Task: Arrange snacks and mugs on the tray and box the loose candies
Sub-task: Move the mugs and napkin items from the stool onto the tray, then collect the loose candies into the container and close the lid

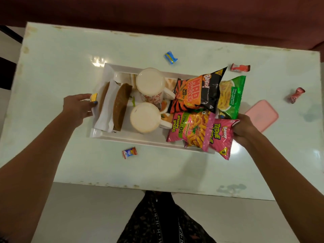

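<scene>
A white tray [133, 139] sits mid-table. It holds two white mugs [150, 83] [144, 117], two paper-wrapped brown snacks [121, 104], a black-and-orange chip bag [194, 93], a green bag [231, 97] and a pink bag [191, 130]. My right hand [245, 130] grips a second pink snack bag [222, 137] at the tray's right end. My left hand [77, 106] rests at the tray's left edge, pinching a small yellow candy [94, 97]. Loose candies lie on the table: a blue one [171, 57], two red ones [239, 67] [296, 94] and a red-and-blue one [129, 152].
A pink box lid [263, 116] lies on the table right of the tray, partly behind my right hand. The white table [61, 67] ends close to my legs; a dark red sofa [157, 13] runs along its far side.
</scene>
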Tool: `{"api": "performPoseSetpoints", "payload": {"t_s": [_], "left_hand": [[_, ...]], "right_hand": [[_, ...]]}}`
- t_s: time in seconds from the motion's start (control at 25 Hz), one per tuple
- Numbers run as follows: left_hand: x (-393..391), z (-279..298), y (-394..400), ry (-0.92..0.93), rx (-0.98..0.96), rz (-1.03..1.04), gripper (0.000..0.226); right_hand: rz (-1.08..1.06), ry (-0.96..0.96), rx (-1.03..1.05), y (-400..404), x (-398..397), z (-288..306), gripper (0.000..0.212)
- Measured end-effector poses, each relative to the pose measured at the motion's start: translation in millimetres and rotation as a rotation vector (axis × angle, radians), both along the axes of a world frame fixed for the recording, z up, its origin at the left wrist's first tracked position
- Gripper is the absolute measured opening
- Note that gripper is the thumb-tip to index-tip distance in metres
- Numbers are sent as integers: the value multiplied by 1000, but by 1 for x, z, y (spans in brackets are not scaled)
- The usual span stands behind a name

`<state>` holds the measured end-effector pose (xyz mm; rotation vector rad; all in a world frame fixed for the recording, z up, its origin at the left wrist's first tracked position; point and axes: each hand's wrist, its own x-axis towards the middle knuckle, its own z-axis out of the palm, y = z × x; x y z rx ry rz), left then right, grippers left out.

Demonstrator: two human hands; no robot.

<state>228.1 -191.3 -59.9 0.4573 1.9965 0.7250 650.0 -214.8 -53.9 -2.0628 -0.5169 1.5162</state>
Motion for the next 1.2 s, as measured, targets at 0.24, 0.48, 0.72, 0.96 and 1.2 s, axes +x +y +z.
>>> {"api": "performPoseSetpoints", "payload": {"t_s": [0.24,0.48,0.72,0.96,1.2], "left_hand": [[0,1,-5,-34,-12,-11,20],[6,7,-4,13,-45,-30,38],[38,22,-51,353,80,65,30],[155,50,-135,352,347,-107,19],[259,61,-187,31,279,-442,27]], "right_hand": [[-13,-24,26,0,-1,-8,22],[-110,75,31,-2,0,-4,29],[-133,-156,83,-26,26,20,27],[15,-916,176,-32,39,20,47],[184,-880,-68,-20,61,-4,90]]}}
